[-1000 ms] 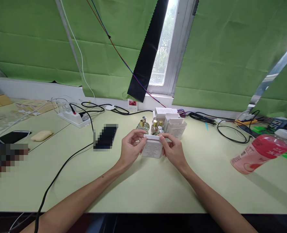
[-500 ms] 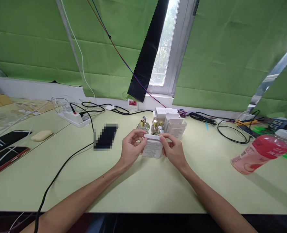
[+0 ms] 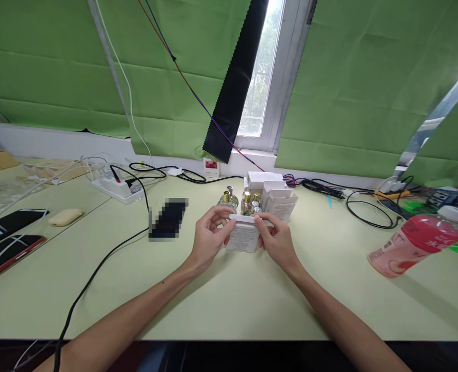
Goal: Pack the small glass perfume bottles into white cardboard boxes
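Note:
A small white box (image 3: 243,237) with fine print on its near face stands upright at the middle of the table. My left hand (image 3: 211,232) pinches its upper left corner between thumb and fingers. On the opposite corner my right hand (image 3: 277,235) grips the top edge, thumb toward me. Just behind the box are small glass perfume bottles with gold and silver caps: a pair of bottles (image 3: 229,199) to the left and several more bottles (image 3: 250,202) to the right. Part of them is hidden by the box and my fingers.
White cartons (image 3: 277,194) stand behind my right hand, one with raised flaps. A pink drink bottle (image 3: 412,245) is at the right. A phone (image 3: 169,219), blurred out, lies left of my hands. A black cable (image 3: 97,271) crosses the left side; a power strip (image 3: 122,190) sits farther back.
Both hands keep their hold on the box at almost the same spot. The whole view has shifted very slightly; nothing else visibly differs.

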The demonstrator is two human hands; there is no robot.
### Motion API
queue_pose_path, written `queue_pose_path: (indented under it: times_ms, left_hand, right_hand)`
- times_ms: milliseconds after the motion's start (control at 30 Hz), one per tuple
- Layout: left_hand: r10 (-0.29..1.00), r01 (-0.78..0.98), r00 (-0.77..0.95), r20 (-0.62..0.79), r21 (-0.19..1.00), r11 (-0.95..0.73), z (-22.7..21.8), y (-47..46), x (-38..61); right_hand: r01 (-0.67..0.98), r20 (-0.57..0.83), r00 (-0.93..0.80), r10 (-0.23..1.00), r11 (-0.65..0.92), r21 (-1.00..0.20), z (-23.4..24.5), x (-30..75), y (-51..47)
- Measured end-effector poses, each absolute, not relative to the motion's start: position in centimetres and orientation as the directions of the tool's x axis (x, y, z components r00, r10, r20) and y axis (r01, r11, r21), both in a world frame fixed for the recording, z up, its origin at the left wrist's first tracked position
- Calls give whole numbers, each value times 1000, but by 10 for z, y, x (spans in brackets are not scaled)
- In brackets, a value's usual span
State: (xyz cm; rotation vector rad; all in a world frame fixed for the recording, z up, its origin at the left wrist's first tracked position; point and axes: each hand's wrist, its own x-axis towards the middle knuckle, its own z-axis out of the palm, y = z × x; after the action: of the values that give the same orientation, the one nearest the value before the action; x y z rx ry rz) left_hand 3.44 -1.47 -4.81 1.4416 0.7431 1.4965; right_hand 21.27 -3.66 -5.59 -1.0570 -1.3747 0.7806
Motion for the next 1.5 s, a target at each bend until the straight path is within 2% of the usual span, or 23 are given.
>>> queue_pose_path:
  times_ms: [833, 1500]
  left_hand:
    - [920, -286, 117, 373, 900, -329, -48, -13, 34]
    - [934, -279, 102, 343, 911, -304, -44, -14, 35]
  right_hand:
    - [144, 377, 82, 923, 363, -920, -55, 213, -38]
    - [154, 381, 78, 921, 366, -918, -55, 213, -38]
